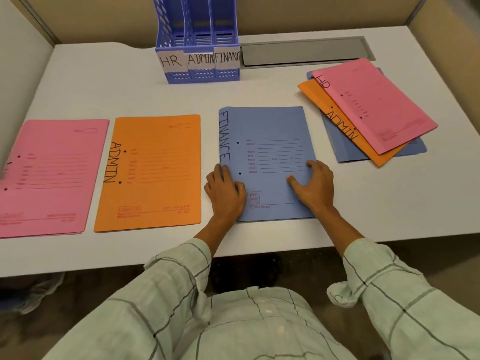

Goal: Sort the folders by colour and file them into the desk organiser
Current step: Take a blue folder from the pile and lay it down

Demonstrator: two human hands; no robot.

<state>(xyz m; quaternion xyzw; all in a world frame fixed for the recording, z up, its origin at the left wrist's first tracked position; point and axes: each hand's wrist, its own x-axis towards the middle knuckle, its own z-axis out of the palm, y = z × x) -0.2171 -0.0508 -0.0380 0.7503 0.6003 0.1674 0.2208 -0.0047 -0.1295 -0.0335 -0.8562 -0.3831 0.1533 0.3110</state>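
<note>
The white table carries a blue desk organiser, pink folder, orange folder, blue folder, and a fanned pile of perhaps three folders.

The person wears a loose, pale green shirt crossed by a wide windowpane check of thin dark lines, with a row of small white buttons running down the front placket. Both sleeves are rolled back in bulky, crumpled cuffs, the left sleeve and the right sleeve ending well short of the wrists. The left hand and right hand are bare, with no rings, watch or gloves.
</note>
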